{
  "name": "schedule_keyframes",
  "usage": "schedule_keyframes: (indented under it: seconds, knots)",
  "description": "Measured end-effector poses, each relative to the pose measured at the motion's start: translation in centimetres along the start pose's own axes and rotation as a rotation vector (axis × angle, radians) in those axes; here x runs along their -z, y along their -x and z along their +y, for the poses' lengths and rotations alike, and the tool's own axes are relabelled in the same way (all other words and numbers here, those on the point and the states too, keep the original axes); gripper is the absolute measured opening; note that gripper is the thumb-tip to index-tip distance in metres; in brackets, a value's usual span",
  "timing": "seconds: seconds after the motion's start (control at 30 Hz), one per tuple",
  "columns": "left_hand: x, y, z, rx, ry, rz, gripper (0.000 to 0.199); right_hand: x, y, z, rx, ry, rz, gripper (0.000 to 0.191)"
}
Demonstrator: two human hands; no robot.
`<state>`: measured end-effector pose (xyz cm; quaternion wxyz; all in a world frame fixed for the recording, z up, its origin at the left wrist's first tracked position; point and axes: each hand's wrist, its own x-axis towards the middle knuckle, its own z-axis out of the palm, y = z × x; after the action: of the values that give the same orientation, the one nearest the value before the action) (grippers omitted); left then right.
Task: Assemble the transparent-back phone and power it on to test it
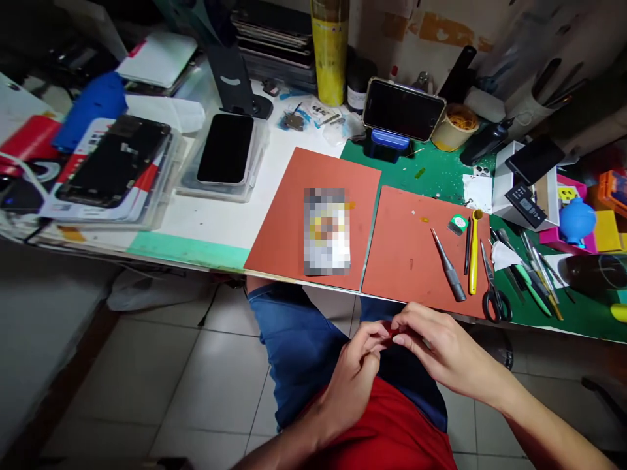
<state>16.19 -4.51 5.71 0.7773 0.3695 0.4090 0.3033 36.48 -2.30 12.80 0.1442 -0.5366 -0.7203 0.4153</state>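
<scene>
Above my lap, just off the desk's front edge, my left hand (360, 365) and my right hand (435, 339) meet with fingers pinched. Between the fingertips shows a small dark red thing (392, 332), mostly hidden, so I cannot tell its kind. Beyond my hands lie two orange-brown mats (274, 228). A blurred-out rectangular item (326, 254) rests on the left mat. Tweezers (448, 267), a yellow-handled brush (473, 261) and black-handled scissors (496, 303) lie on the right one.
At the left are a dark phone (226, 149) on a clear case and a phone screen part (117, 160). Another phone (404, 108) leans on a blue stand at the back. Several hand tools (531, 287) and a blue air blower (578, 220) are at the right.
</scene>
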Motion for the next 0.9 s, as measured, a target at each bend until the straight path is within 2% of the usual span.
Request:
schedule_keyframes:
  seconds: [0.2,0.33,0.43,0.53,0.67,0.77,0.9]
  knots:
    - [0.4,0.3,-0.8,-0.036,-0.019,-0.006,0.024,-0.9,0.1,-0.4,0.011,0.067,-0.032,0.022]
    - [0.5,0.4,-0.9,-0.033,0.011,0.035,0.022,0.3,-0.8,-1.7,-0.015,-0.014,-0.062,0.023]
    - [0.5,0.5,-0.8,-0.053,0.011,0.039,0.022,2.4,-3.9,-3.6,-0.025,-0.093,-0.050,0.025]
    - [0.4,0.6,-1.1,-0.065,-0.007,0.008,0.025,3.9,-9.0,-5.5,0.012,-0.049,-0.016,0.026]
    - [0.3,0.7,-1.5,-0.106,0.024,-0.025,0.027,3.7,-15.1,-6.2,0.041,0.040,-0.022,0.023]
    - [0.4,0.5,-1.5,-0.130,0.023,-0.023,0.030,2.9,-17.0,-5.9,0.026,0.083,-0.042,0.022]
    - [0.6,0.2,-1.3,-0.118,0.013,-0.017,0.034,2.2,-17.3,-5.6,0.030,0.188,-0.024,0.019]
